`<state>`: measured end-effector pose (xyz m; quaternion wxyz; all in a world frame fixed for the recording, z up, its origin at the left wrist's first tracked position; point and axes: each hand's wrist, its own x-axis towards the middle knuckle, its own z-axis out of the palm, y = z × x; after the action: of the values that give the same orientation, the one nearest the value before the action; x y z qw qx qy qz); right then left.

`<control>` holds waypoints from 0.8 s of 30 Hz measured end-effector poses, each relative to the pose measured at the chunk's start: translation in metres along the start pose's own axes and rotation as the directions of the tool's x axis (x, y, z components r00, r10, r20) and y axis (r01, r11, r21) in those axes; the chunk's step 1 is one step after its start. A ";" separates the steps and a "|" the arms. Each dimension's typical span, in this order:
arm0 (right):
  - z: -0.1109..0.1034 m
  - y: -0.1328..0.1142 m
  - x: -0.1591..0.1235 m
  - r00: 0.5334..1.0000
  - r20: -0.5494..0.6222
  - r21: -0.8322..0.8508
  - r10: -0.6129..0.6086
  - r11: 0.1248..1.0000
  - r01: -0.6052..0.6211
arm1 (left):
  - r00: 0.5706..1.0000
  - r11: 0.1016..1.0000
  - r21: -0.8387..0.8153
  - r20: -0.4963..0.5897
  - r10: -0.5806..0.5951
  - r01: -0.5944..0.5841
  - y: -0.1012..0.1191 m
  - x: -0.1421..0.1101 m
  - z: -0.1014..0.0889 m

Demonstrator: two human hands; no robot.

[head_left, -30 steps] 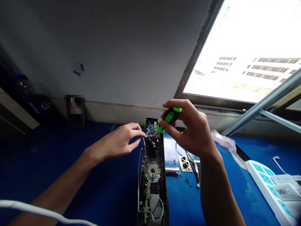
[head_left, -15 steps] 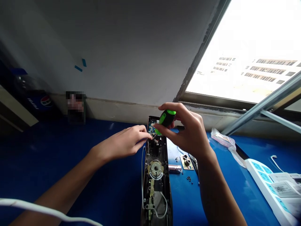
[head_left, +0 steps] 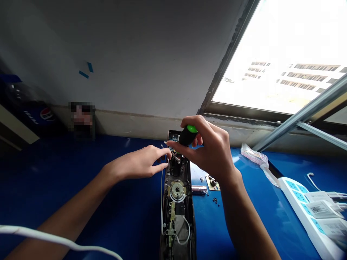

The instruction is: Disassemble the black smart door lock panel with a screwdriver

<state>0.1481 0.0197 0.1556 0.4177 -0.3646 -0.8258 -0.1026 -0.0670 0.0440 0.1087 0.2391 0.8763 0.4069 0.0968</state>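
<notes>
A long black housing (head_left: 176,213), which looks like the opened body of an electronic door lock, lies lengthwise before me. It holds a circuit board (head_left: 173,137) at the far end, a round metal disc (head_left: 177,189) mid-way and thin white wires. My right hand (head_left: 210,146) grips a green and black screwdriver (head_left: 188,135) by its handle, above the far end. The handle leans, and its tip is hard to make out. At the housing's left edge, my left hand (head_left: 148,161) has thumb and forefinger apart, close to a thin white wire (head_left: 168,167).
Right of the housing lie a metal plate with a knob (head_left: 213,182), a wrapped cylinder (head_left: 199,190) and several small screws (head_left: 215,200). A white power strip (head_left: 299,213) with plugs is farther right. A Pepsi bottle (head_left: 35,112) stands left. A white cable (head_left: 54,241) crosses the lower left.
The view has shifted slightly. My left fingers have drawn back a little from the inside of the housing and parted. The screwdriver handle has tilted and moved slightly left with my right hand.
</notes>
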 end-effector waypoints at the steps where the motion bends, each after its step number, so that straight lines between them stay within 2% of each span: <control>1: -0.001 0.000 0.000 1.000 0.007 0.009 0.000 1.000 0.000 | 1.000 1.000 -0.027 0.015 0.000 0.000 0.000 0.001 0.000; 8: -0.005 0.002 0.001 0.996 0.084 0.160 -0.004 0.987 -0.009 | 0.997 0.972 -0.234 0.071 0.019 -0.002 -0.004 0.005 0.000; 14: -0.009 -0.002 0.001 0.984 0.176 0.294 -0.039 0.956 -0.015 | 0.997 0.961 -0.277 0.073 0.023 -0.001 -0.008 0.006 0.002; 16: -0.009 -0.002 0.000 0.986 0.162 0.258 -0.032 0.966 -0.011 | 0.997 0.958 -0.287 0.072 0.028 -0.006 -0.007 0.005 0.001; 21: -0.004 0.000 0.001 1.000 0.020 0.146 0.007 0.989 -0.010 | 0.997 0.960 -0.279 0.082 0.014 0.009 -0.003 0.005 -0.001; 24: -0.004 0.001 0.002 0.999 0.042 0.163 -0.028 0.986 0.021 | 0.997 0.964 -0.264 0.076 0.016 0.004 -0.002 0.005 0.000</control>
<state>0.1507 0.0194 0.1596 0.4264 -0.3214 -0.8449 -0.0319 -0.0654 0.0486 0.1079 0.3691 0.8409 0.3781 0.1170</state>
